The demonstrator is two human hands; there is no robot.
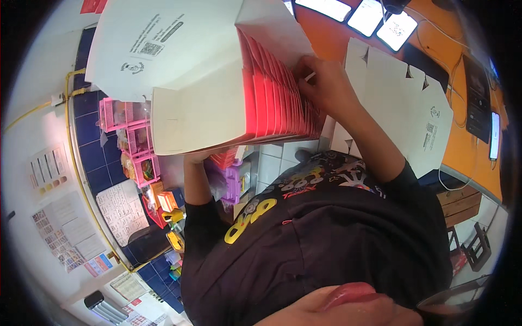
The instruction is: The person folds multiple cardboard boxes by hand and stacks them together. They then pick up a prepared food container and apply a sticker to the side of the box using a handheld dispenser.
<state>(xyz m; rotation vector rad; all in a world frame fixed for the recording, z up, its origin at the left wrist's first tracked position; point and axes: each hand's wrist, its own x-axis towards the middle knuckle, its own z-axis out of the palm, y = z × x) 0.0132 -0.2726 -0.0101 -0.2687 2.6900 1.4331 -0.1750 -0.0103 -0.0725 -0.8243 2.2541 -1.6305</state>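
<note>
A thick stack of nested cardboard boxes (pixel 201 117), white inside and red outside, fills the upper middle of the head view. Its layered red edges face right, and a wide white flap spreads to the upper left. My right hand (pixel 329 87) is closed at the right side of the stack, thumb and fingers bent against the box edges; some fingertips are hidden. Under the stack's lower left, my left hand (pixel 197 156) bears it from below, with its fingers hidden behind the card. To the right lies a flat white cardboard blank (pixel 399 108) with slots along its edge.
Several lit phones and tablets (pixel 365 17) lie on the orange table (pixel 333 38), with cables between them. A dark tablet (pixel 476 100) rests at the far right. Pink baskets (pixel 128 138) with packets stand along the blue-tiled wall at left. A purple crate (pixel 232 185) stands beyond my left arm.
</note>
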